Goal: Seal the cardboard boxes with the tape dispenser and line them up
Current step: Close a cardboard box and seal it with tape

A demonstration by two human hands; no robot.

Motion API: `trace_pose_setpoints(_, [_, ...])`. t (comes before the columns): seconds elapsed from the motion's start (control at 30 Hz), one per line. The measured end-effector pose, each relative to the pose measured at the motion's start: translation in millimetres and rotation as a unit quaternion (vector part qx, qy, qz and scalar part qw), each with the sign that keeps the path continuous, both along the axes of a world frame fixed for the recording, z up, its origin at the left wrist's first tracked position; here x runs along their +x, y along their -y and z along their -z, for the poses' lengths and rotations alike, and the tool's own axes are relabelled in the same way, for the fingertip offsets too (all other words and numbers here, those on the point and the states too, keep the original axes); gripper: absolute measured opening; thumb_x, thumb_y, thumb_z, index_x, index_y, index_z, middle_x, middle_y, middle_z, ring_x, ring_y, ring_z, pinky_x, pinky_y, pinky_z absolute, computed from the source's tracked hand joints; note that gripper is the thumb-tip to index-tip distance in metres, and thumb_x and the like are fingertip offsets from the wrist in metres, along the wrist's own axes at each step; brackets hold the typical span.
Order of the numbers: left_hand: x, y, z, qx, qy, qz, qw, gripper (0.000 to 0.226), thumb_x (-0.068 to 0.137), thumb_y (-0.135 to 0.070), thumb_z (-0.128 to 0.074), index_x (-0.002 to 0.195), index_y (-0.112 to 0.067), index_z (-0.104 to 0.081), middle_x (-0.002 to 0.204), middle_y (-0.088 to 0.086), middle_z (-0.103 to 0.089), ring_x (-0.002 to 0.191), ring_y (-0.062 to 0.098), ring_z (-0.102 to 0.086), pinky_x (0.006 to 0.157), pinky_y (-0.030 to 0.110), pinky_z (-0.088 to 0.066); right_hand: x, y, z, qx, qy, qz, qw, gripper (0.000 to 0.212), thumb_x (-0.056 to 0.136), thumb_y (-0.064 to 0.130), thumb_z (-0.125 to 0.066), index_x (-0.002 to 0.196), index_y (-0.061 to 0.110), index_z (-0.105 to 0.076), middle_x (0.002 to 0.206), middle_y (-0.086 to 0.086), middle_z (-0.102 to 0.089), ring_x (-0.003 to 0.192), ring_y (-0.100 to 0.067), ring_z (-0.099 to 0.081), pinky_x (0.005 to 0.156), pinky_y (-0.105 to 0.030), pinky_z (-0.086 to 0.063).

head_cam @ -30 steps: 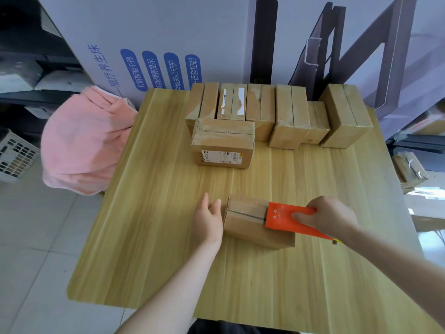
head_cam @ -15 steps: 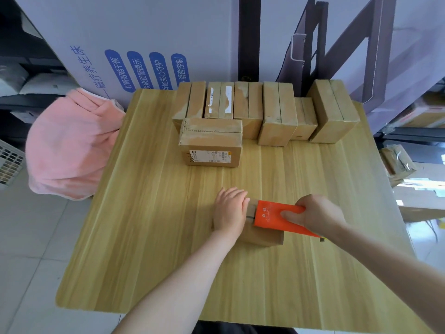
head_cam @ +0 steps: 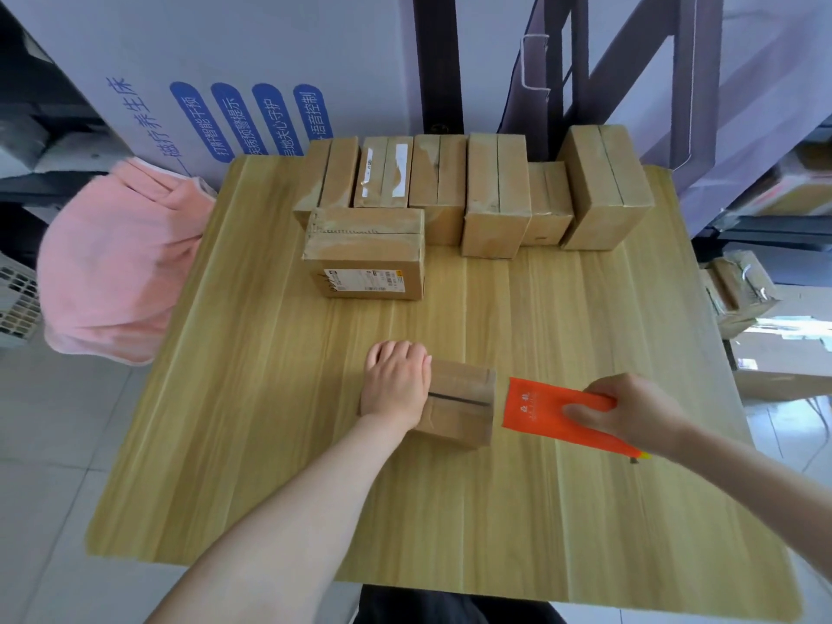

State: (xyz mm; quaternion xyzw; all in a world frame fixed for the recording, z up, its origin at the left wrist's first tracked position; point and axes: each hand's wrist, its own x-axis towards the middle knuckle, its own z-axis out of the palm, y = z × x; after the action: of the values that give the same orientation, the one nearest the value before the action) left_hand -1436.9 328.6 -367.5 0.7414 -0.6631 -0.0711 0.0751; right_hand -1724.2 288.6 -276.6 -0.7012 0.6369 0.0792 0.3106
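A small cardboard box (head_cam: 459, 405) lies near the middle of the wooden table (head_cam: 270, 443), its top seam dark and visible. My left hand (head_cam: 396, 382) presses flat on the box's left end, fingers straight. My right hand (head_cam: 630, 409) grips the orange tape dispenser (head_cam: 540, 409), which hangs just right of the box, apart from it. A larger box with a shipping label (head_cam: 364, 252) stands further back. Behind it a row of several boxes (head_cam: 495, 200) lines the table's far edge.
A pink cloth (head_cam: 117, 258) drapes off the table's left side. A big white carton with blue print (head_cam: 225, 83) stands behind the table. More wrapped boxes (head_cam: 738, 290) lie on the floor at right. A white basket (head_cam: 15, 304) is at far left.
My left hand moved from the box's left side onto its top. The tape dispenser slid rightward along the seam and came off the box's right end.
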Motion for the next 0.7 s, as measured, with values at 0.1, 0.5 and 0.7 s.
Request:
trace_pose_setpoints(0.1, [-0.6, -0.7, 1.1, -0.004, 0.006, -0.002, 1.000, 0.042, 0.100, -0.032, -0.016, 0.092, -0.022, -0.056, 0.091, -0.007, -0.058, 0.091, 0.018, -0.050, 0.102, 0.035, -0.032, -12.2, -3.6, 3.0, -0.003, 0.006, -0.012, 1.000, 0.025, 0.080, 0.048, -0.068, 0.065, 0.028, -0.065, 0.055, 0.010, -0.059, 0.050, -0.002, -0.056, 0.044, -0.020, -0.037])
trace_pose_setpoints(0.5, [-4.5, -0.5, -2.4, 0.006, 0.001, -0.013, 1.000, 0.042, 0.100, -0.035, -0.018, 0.094, -0.023, -0.058, 0.095, -0.007, -0.060, 0.097, 0.019, -0.052, 0.105, 0.036, -0.031, 12.7, 8.3, 16.7, 0.028, -0.083, -0.041, 0.995, 0.040, 0.079, 0.061, -0.058, 0.076, 0.023, -0.066, 0.070, 0.006, -0.063, 0.061, -0.014, -0.064, 0.042, -0.022, -0.045])
trace_pose_setpoints(0.7, [-3.9, -0.1, -0.3, 0.029, 0.031, 0.006, 0.999, 0.062, 0.088, -0.072, -0.022, 0.101, -0.024, -0.057, 0.099, -0.007, -0.059, 0.099, 0.019, -0.051, 0.105, 0.038, -0.031, 56.7, 29.3, 3.6, 0.030, -0.157, -0.051, 0.986, 0.037, 0.080, 0.053, -0.058, 0.070, 0.017, -0.051, 0.066, 0.004, -0.054, 0.056, -0.014, -0.049, 0.049, -0.024, -0.035])
